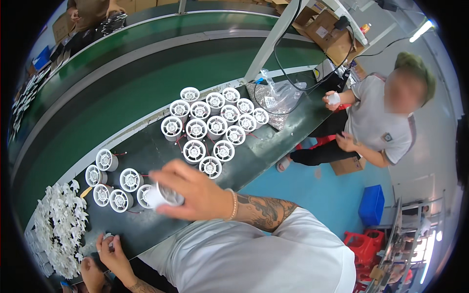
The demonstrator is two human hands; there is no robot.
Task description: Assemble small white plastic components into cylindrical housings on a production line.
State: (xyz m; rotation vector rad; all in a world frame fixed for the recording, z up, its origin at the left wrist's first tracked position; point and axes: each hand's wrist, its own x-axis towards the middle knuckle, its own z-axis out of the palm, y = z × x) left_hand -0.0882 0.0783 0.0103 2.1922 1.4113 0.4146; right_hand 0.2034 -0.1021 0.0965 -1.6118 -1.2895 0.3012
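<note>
My right hand (198,193), a little blurred, is over the bench with its fingers wrapped round a white round fan housing (159,196). Beside it stand several like housings with spoked tops, among them one fan housing (130,180) with a red wire. Low on the left, my left hand (116,255) is closed in a pinch on a small white plastic piece (108,236); its exact shape is partly hidden by the fingers. A heap of white fan blades (61,224) lies near that hand. Another person's hand (93,275) is just beyond it at the bench edge.
More housings (197,129) stand grouped farther right on the dark bench (254,151). Behind them lies a clear bag (278,97) of small parts, near a white post (266,56) and black cables. A green conveyor (122,78) runs behind. A co-worker (381,122) stands at right holding a white piece.
</note>
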